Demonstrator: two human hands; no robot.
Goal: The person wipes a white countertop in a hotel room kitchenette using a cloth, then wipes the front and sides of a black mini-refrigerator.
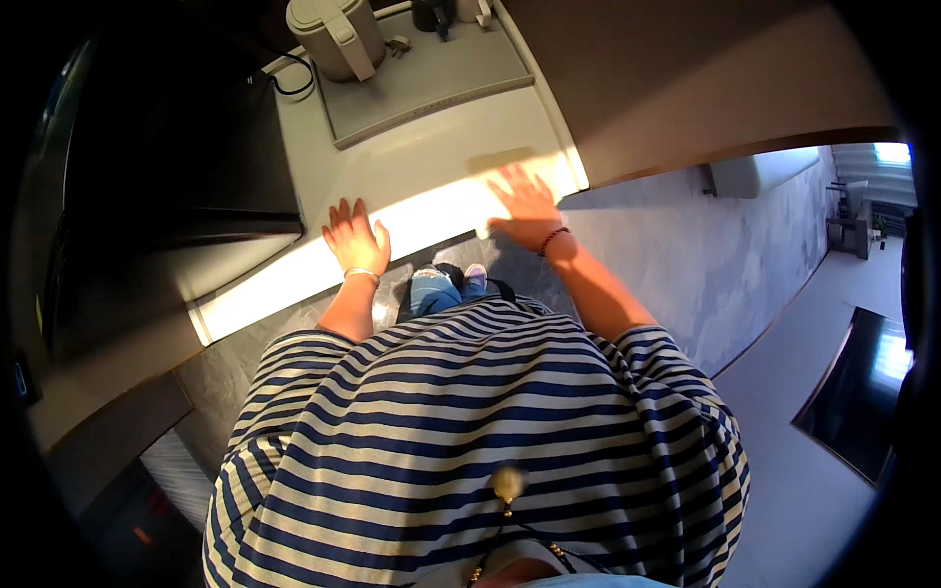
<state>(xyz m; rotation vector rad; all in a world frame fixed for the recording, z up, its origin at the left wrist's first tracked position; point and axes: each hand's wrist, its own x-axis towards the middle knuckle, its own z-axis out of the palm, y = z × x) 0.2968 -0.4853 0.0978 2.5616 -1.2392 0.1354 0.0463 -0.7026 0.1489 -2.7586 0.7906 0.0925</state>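
My left hand (357, 239) rests on the front part of a white countertop (434, 158), fingers a little apart and nothing in them. A light bracelet circles that wrist. Farther right, my right hand (526, 209) is spread over the sunlit strip by the counter's right end, slightly blurred. Beside its thumb a small whitish patch (483, 229) shows at the counter's edge; I cannot tell what it is. Beyond both hands a grey tray (470, 70) carries a beige electric kettle (334, 40), a power plug (398, 46), a dark cup (434, 15) and a light mug (474, 10).
A black appliance-like block (184, 154) stands left of the tray, with a black cord (298, 88) nearby. A brown panel (684, 81) borders the counter's right side. Grey floor (647, 250) stretches right towards a wall-mounted screen (856, 397) and a white furniture piece (757, 173).
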